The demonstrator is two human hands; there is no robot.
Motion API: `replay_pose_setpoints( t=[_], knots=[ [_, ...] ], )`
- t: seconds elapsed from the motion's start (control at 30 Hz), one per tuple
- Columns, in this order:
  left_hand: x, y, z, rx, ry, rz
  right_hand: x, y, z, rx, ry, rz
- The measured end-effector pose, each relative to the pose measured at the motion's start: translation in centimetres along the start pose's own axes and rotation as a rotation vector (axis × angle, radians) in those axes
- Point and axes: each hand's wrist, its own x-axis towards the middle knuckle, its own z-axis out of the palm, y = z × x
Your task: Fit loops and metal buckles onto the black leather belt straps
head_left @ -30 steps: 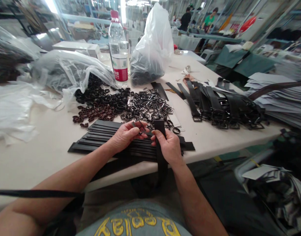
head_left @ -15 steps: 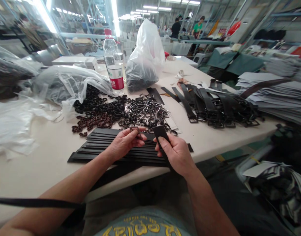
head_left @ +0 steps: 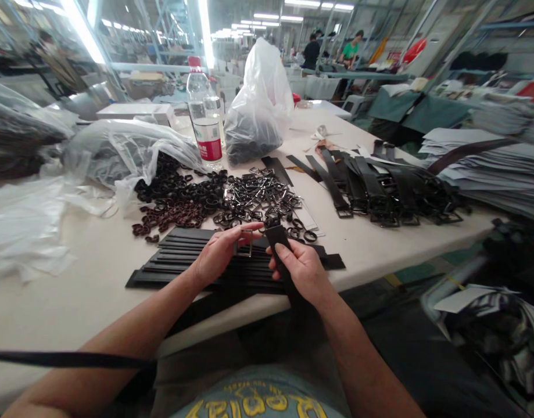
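Observation:
My left hand (head_left: 221, 251) is closed on a rectangular metal belt buckle (head_left: 250, 244), its frame turned toward me. Just to the right, my right hand (head_left: 302, 266) grips a black belt strap (head_left: 277, 237) near its squared end, thumb on top; the strap's rest hangs down over the table edge. A small gap separates buckle and strap end. Under both hands lies a row of black straps (head_left: 171, 264). Beyond them spreads a heap of metal buckles (head_left: 262, 188), beside black belt loops (head_left: 183, 188) and brown belt loops (head_left: 166, 216).
Straps with buckles (head_left: 371, 186) lie in a pile at right, beside stacked grey sheets (head_left: 462, 168). A water bottle (head_left: 208, 139) and a knotted plastic bag (head_left: 258, 110) stand at the back. Plastic wrapping (head_left: 27, 215) covers the table's left side. Other people are far off.
The buckle has turned in my left hand, so its open frame now shows more fully. My right hand and the strap end have shifted slightly left, closer to the buckle.

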Motion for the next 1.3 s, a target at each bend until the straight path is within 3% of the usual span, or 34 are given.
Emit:
replay_pose_setpoints(
  t=[0.33,0.57,0.77,1.0,1.3],
  knots=[
    [-0.4,0.7,0.1,0.16,-0.136,0.032,0.7,1.8,1.3,0.085,-0.167,0.02],
    [-0.6,0.9,0.1,0.06,-0.189,-0.124,0.1,1.5,1.3,0.125,-0.466,-0.011],
    [0.0,1.1,0.1,0.064,-0.04,-0.103,-0.6,1.4,0.5,0.212,-0.48,-0.012],
    [-0.3,1.4,0.5,0.099,-0.059,-0.128,-1.0,0.7,0.1,0.217,-0.428,-0.016],
    [-0.7,2.1,0.4,0.161,-0.102,-0.203,-1.3,0.5,0.2,0.282,-0.501,0.006]
  ],
)
